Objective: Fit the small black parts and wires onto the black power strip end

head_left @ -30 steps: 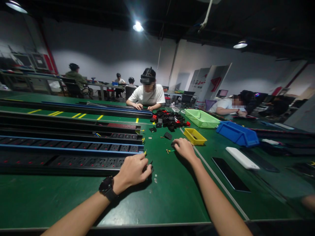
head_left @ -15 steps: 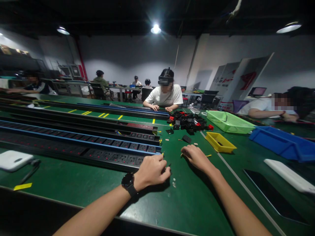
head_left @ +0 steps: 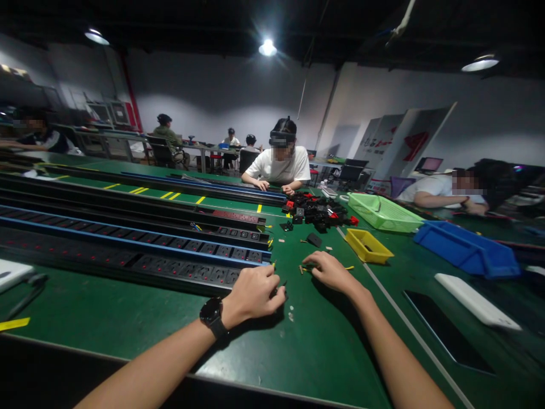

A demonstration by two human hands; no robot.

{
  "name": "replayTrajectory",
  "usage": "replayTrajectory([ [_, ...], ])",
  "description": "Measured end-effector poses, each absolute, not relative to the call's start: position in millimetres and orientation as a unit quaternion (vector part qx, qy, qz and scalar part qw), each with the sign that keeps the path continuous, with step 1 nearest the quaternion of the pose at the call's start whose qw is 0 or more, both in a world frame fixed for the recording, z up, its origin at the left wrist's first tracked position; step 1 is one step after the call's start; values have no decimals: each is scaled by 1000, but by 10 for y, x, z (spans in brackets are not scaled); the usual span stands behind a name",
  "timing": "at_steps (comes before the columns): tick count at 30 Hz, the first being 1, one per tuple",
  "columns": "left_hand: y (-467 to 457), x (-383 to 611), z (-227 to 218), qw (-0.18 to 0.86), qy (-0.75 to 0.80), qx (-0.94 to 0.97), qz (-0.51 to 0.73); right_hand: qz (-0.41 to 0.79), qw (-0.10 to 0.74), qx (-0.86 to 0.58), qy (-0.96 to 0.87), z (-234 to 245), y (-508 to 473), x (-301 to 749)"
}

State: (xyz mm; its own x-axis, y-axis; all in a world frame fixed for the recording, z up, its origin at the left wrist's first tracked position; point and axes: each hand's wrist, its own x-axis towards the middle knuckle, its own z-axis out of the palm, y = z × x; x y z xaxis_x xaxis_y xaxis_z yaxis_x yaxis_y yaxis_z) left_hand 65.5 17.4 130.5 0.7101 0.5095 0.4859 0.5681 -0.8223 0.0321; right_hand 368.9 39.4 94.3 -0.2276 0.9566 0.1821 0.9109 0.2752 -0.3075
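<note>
My left hand [head_left: 255,291], with a dark watch [head_left: 212,311] on its wrist, is closed around the right end of the nearest black power strip [head_left: 187,267], a long bar with a row of sockets. A short yellow wire tip [head_left: 273,264] sticks out just beyond its fingers. Between thumb and forefinger a small dark tip shows, too small to name. To the right, my right hand [head_left: 330,271] is low over the table, fingers bent together on a thin yellow wire [head_left: 349,267]. Ends of it show on both sides of the hand; the fingers hide its middle.
Further power strips [head_left: 170,241] lie parallel on the green table [head_left: 238,358]. Beyond my hands are a heap of black and red socket parts [head_left: 319,207], a yellow bin [head_left: 368,246], a green basket [head_left: 383,213] and a blue bin [head_left: 466,248]. A phone [head_left: 447,329] lies right. A co-worker [head_left: 279,162] sits opposite.
The whole view has shifted a little to the left in the picture. Both hands keep nearly the same places on the table, and small yellowish ends show more clearly at my right fingertips.
</note>
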Motion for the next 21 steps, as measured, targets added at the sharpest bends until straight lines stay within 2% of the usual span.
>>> replayTrajectory([
  [4,195,656,1291,61,-290,-922,-247,73,135,-600,-785,967,354,3656],
  [10,203,652,1273,61,-288,-923,-249,-9,138,-596,-791,942,379,3450],
  [21,247,658,1432,-52,-375,-861,-339,-163,292,-465,-820,1212,213,2875],
])
